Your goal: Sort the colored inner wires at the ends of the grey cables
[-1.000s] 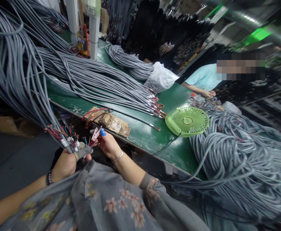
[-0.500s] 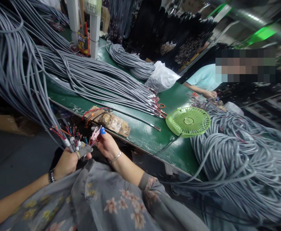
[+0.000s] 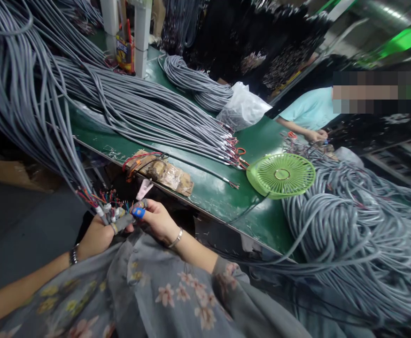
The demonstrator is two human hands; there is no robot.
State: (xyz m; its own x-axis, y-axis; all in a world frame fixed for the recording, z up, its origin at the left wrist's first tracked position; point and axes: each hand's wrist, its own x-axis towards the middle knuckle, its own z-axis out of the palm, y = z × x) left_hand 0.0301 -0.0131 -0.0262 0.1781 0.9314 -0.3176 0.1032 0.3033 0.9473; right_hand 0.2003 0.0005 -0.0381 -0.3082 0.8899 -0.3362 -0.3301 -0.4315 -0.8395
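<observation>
Splaying coloured wire ends (image 3: 88, 196), slender grey cables (image 3: 72, 172)

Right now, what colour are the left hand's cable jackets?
The cable jackets are grey, in the head view.

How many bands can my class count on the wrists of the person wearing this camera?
2. A dark band sits just behind the left hand, which holds cable ends; a silver band sits just behind the right hand. The right sleeve may hide more.

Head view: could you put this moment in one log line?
left hand: grips cables | right hand: at coloured wires | pink clip: by table edge | fan: on table
</observation>
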